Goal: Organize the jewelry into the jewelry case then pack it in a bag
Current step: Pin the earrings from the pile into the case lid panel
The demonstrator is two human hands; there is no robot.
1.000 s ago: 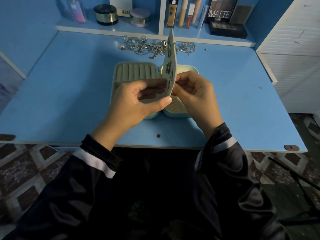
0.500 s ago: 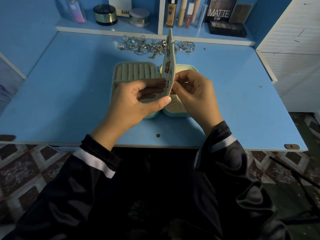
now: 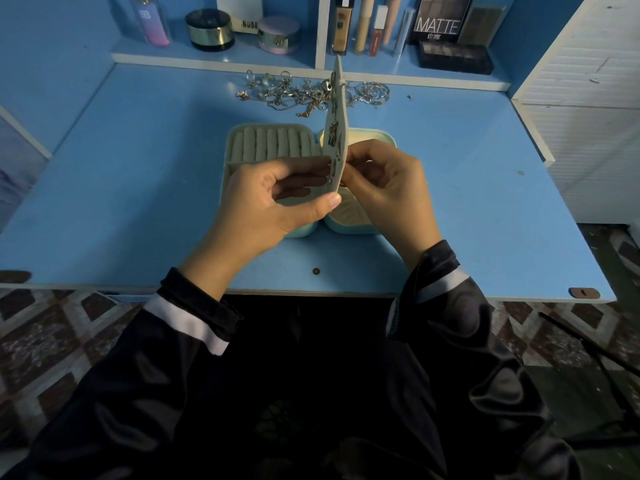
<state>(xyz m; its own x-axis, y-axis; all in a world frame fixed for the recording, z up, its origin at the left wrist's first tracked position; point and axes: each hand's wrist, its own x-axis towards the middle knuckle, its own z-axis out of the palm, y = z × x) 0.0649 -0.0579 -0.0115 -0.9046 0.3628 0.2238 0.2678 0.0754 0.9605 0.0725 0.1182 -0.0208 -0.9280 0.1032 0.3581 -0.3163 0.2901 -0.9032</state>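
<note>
At frame centre, our left hand grips the lower edge of the upright earring panel of the open jewelry case. Our right hand pinches the panel's right face. Loose jewelry lies upper centre.

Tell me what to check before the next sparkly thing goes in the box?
1. Open jewelry case lying flat on the desk: ok.
2. Upright earring panel pinched by the left hand: ok.
3. Earring fastened where the right hand pinches the panel's far side: cannot tell, hidden.
4. Room on the ring rolls: ok, they look bare.
5. Everything packed: not ok, a jewelry pile lies at the desk's back edge.
6. Bag ready: cannot tell, none in view.
</note>
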